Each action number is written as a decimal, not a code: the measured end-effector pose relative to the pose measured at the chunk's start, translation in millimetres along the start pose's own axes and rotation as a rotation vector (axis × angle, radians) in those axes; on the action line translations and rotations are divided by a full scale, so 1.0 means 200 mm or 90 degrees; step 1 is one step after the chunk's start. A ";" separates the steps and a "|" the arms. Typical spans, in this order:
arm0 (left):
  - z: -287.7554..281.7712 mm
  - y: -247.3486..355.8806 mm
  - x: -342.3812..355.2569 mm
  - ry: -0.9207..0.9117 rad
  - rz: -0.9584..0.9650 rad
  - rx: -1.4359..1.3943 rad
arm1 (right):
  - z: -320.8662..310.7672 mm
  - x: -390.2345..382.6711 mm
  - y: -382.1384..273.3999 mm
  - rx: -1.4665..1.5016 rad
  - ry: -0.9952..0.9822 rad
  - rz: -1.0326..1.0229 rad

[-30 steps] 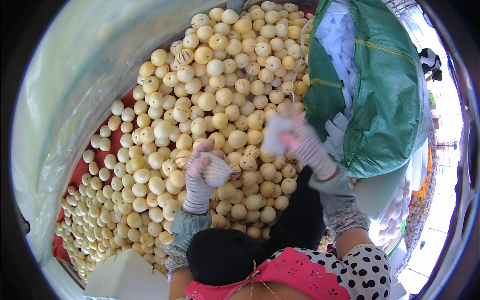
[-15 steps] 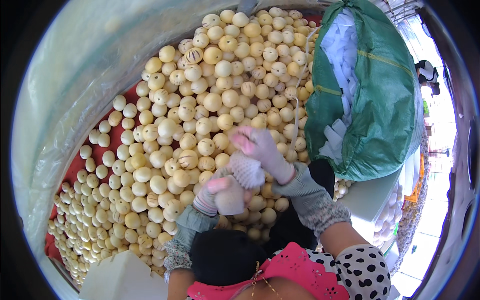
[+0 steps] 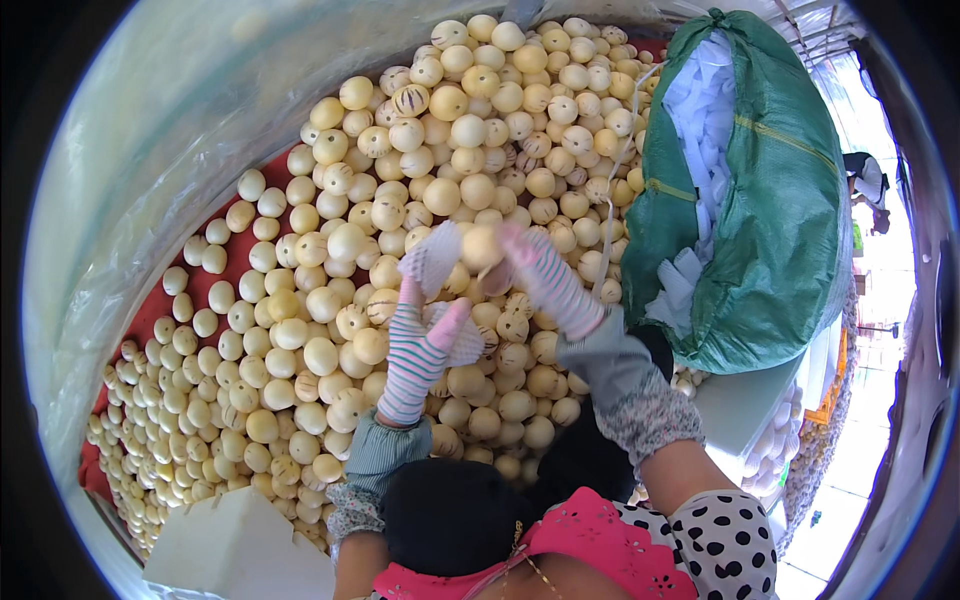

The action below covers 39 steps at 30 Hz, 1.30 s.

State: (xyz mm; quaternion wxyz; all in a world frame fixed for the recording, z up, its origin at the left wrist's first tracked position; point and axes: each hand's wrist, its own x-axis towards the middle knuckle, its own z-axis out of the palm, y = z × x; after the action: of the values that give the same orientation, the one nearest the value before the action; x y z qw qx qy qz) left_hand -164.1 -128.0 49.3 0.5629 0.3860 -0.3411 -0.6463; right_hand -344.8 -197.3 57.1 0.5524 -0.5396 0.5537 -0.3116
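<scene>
Both my hands wear striped knit gloves with pink fingertips. My left hand (image 3: 415,350) grips white foam netting (image 3: 432,258), which shows at its fingertips and beside the thumb. Whether this is one sleeve or two, I cannot tell. My right hand (image 3: 550,280), smeared by motion, has its fingers on a pale yellow pepino melon (image 3: 482,247), just right of the netting. The melon and netting are close together; whether they touch is unclear. Below and around both hands lies a broad heap of pepino melons (image 3: 320,355), cream with some purple stripes.
A green woven sack (image 3: 785,230), split along its side, holds many white foam sleeves (image 3: 703,120) at the right. A white foam box (image 3: 220,545) stands at the lower left. Red cloth (image 3: 160,300) shows under the heap, and plastic sheeting (image 3: 130,170) curves behind it. White string (image 3: 612,200) crosses the melons.
My hands have moved apart and the left has turned, raising its netting up and left. The right hand now has a bare melon at its fingers. The view has shifted slightly.
</scene>
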 end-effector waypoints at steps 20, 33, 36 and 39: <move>-0.10 -0.04 -0.17 0.026 -0.002 0.129 | 0.38 -0.47 -0.13 -0.338 0.093 -0.368; -0.23 0.38 -0.35 0.059 -0.085 -0.252 | 0.48 -0.51 -0.37 -0.172 -0.039 -0.415; -0.28 0.61 -0.53 0.154 0.089 -0.146 | 0.46 -0.50 -0.28 -0.120 0.020 -0.351; -0.23 0.99 -0.81 0.305 0.234 0.016 | 0.35 -0.57 -0.22 -0.128 0.019 -0.276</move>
State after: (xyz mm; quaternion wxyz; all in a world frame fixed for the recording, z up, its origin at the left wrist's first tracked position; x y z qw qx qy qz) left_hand -21.1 6.7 220.2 0.7300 0.4660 -0.2710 -0.4200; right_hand -289.4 -81.6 115.5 0.4078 -0.6938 0.4611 -0.3739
